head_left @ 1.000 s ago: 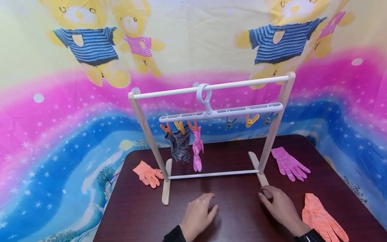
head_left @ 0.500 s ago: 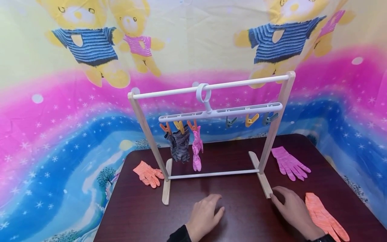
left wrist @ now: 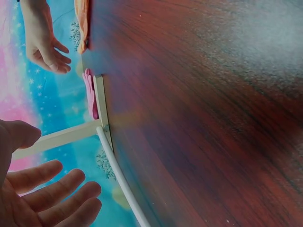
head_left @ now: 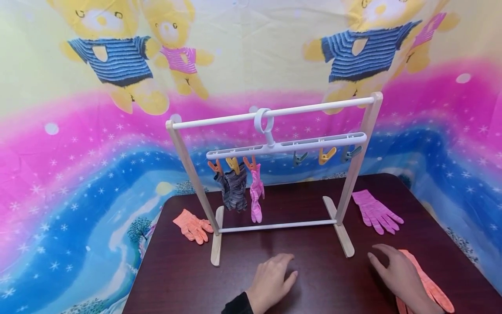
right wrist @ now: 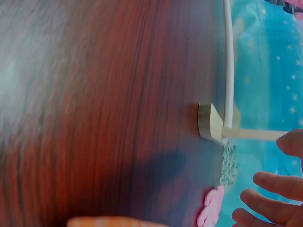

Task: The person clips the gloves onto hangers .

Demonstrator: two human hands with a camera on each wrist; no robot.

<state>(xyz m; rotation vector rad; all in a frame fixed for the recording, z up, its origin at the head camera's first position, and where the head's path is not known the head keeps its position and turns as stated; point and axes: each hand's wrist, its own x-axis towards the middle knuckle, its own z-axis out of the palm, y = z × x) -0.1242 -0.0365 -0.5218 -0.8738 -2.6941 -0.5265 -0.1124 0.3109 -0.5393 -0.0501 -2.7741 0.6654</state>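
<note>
A knitted orange glove (head_left: 426,279) lies on the wood-grained bench (head_left: 329,279) below the right hand (head_left: 397,269), fingers apart as on the left hand (head_left: 270,279).

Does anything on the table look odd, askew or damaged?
Nothing looks spilled or damaged. The white hanger looks unevenly loaded: the dark knitwear and pink piece hang on the left, while three clips on the right hold nothing.
</note>
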